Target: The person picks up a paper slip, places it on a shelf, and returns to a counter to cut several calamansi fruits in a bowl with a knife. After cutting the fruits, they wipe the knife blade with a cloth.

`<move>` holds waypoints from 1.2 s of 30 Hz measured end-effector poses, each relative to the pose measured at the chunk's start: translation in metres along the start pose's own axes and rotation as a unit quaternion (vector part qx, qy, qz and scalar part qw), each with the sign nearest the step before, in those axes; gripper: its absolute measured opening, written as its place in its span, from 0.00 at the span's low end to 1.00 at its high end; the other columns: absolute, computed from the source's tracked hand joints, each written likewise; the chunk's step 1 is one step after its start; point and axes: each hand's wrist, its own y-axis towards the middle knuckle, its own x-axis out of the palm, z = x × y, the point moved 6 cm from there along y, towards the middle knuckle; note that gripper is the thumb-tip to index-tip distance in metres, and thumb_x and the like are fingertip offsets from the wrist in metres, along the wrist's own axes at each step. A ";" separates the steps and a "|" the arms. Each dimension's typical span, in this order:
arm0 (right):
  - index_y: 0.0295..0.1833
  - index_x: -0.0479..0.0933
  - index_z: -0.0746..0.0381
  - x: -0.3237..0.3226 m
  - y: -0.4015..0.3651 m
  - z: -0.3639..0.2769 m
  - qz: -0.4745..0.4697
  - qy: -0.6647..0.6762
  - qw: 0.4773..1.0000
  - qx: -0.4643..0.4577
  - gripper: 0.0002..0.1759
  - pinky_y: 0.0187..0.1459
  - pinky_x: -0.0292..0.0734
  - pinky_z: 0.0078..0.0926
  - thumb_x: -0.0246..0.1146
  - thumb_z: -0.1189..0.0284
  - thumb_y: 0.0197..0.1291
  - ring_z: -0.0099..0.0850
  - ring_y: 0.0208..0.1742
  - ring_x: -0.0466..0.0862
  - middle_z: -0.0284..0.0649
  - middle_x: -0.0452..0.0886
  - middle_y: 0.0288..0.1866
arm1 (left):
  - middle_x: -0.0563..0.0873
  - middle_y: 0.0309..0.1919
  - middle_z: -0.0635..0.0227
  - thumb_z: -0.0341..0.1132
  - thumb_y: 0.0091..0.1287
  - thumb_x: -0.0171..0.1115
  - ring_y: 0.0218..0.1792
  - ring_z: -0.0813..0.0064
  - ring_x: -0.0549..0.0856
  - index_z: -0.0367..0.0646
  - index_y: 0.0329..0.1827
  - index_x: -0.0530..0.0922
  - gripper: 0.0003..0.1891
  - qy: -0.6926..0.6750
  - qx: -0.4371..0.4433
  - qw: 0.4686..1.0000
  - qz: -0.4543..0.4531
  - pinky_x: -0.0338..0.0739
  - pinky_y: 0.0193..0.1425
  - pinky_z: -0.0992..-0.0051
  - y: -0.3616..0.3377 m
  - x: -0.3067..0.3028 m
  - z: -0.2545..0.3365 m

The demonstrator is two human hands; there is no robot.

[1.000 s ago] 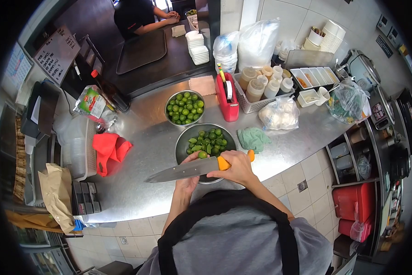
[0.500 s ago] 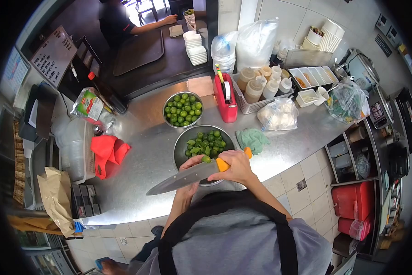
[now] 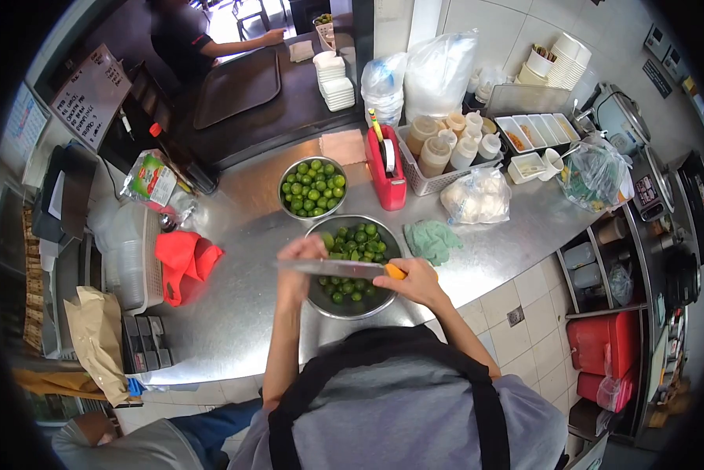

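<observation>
A large kitchen knife [image 3: 338, 269] with an orange handle is held in my right hand [image 3: 412, 283]. Its blade points left across a wide metal bowl [image 3: 326, 305] of small green limes [image 3: 360, 243], some of which look cut. My left hand [image 3: 298, 254] is at the bowl's left rim, behind the knife tip and smeared by motion. Green shows beside its fingers, but I cannot make out whether they hold a piece. Just beyond stands a smaller metal bowl [image 3: 285, 206] heaped with whole limes [image 3: 313, 188].
To the right lie a green cloth [image 3: 432, 241], a red tape dispenser [image 3: 388, 176] and a basket [image 3: 430, 184] of squeeze bottles. A red cloth [image 3: 186, 262] lies left. One person [image 3: 132, 446] is at lower left; another person's arm [image 3: 246, 45] rests across the counter.
My left hand has moved up and left from the lime under the blade. The knife has swung nearly level over the bowl. A person has come into view at lower left.
</observation>
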 end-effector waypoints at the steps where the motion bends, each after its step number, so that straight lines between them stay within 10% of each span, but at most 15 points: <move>1: 0.23 0.76 0.65 0.004 -0.001 0.002 -0.015 0.030 0.999 0.022 0.35 0.27 0.68 0.35 0.64 0.38 0.46 0.40 0.21 0.75 0.44 0.75 0.18 | 0.85 0.33 0.61 0.28 0.60 0.64 0.33 0.74 0.85 0.34 0.46 0.78 0.12 0.054 0.040 0.996 0.051 0.79 0.37 0.79 0.012 0.001 0.018; 5: 0.25 0.78 0.65 0.022 -0.003 0.013 -0.062 0.189 0.979 0.054 0.32 0.27 0.66 0.28 0.61 0.43 0.55 0.26 0.23 0.74 0.36 0.75 0.18 | 0.85 0.40 0.62 0.26 0.56 0.67 0.34 0.73 0.84 0.32 0.46 0.79 0.14 0.150 0.162 0.969 0.109 0.79 0.39 0.77 0.060 0.000 0.045; 9: 0.29 0.78 0.66 0.016 -0.008 0.003 -0.084 0.251 0.963 0.058 0.26 0.27 0.66 0.23 0.66 0.50 0.55 0.20 0.24 0.72 0.31 0.75 0.20 | 0.80 0.48 0.60 0.24 0.54 0.62 0.41 0.59 0.83 0.44 0.45 0.80 0.14 0.506 0.367 0.777 0.079 0.80 0.39 0.68 0.049 0.027 0.053; 18: 0.30 0.77 0.67 0.028 -0.007 0.002 -0.080 0.260 0.961 0.049 0.23 0.27 0.65 0.22 0.68 0.55 0.54 0.18 0.25 0.68 0.29 0.72 0.21 | 0.79 0.34 0.64 0.28 0.60 0.51 0.26 0.58 0.84 0.51 0.41 0.82 0.13 0.740 0.306 0.592 -0.096 0.79 0.29 0.63 0.061 0.048 -0.035; 22: 0.30 0.76 0.66 0.032 -0.006 0.006 -0.075 0.267 0.960 0.044 0.23 0.28 0.66 0.21 0.68 0.55 0.54 0.18 0.25 0.69 0.30 0.73 0.21 | 0.79 0.31 0.63 0.29 0.54 0.60 0.29 0.60 0.84 0.51 0.43 0.82 0.13 0.744 0.285 0.600 -0.073 0.79 0.31 0.66 0.059 0.051 -0.024; 25: 0.30 0.76 0.66 0.019 -0.006 0.002 -0.038 0.272 0.961 0.022 0.22 0.28 0.67 0.22 0.69 0.56 0.54 0.19 0.25 0.71 0.31 0.73 0.20 | 0.82 0.36 0.61 0.29 0.56 0.64 0.32 0.62 0.86 0.45 0.46 0.81 0.14 0.619 0.315 0.718 -0.033 0.79 0.30 0.68 0.027 0.057 0.020; 28: 0.30 0.76 0.65 0.008 -0.005 0.012 0.019 0.221 0.975 0.003 0.23 0.28 0.68 0.26 0.69 0.53 0.52 0.24 0.24 0.74 0.35 0.75 0.20 | 0.83 0.42 0.64 0.29 0.57 0.67 0.37 0.70 0.86 0.40 0.50 0.79 0.16 0.206 0.016 0.977 -0.051 0.80 0.33 0.76 0.014 0.030 0.001; 32: 0.29 0.75 0.65 -0.002 -0.005 0.004 0.057 0.074 0.994 0.054 0.21 0.27 0.66 0.22 0.71 0.58 0.51 0.20 0.22 0.70 0.34 0.70 0.18 | 0.84 0.42 0.62 0.25 0.63 0.61 0.43 0.71 0.85 0.35 0.55 0.76 0.16 -0.110 -0.110 0.988 -0.024 0.82 0.41 0.81 -0.027 0.030 -0.011; 36: 0.29 0.75 0.66 0.005 -0.008 -0.010 0.048 0.102 0.993 0.040 0.35 0.30 0.70 0.38 0.68 0.40 0.42 0.45 0.26 0.78 0.48 0.77 0.22 | 0.83 0.46 0.58 0.24 0.66 0.56 0.45 0.71 0.85 0.33 0.55 0.73 0.15 -0.209 -0.127 0.969 -0.007 0.83 0.48 0.79 -0.046 0.025 -0.029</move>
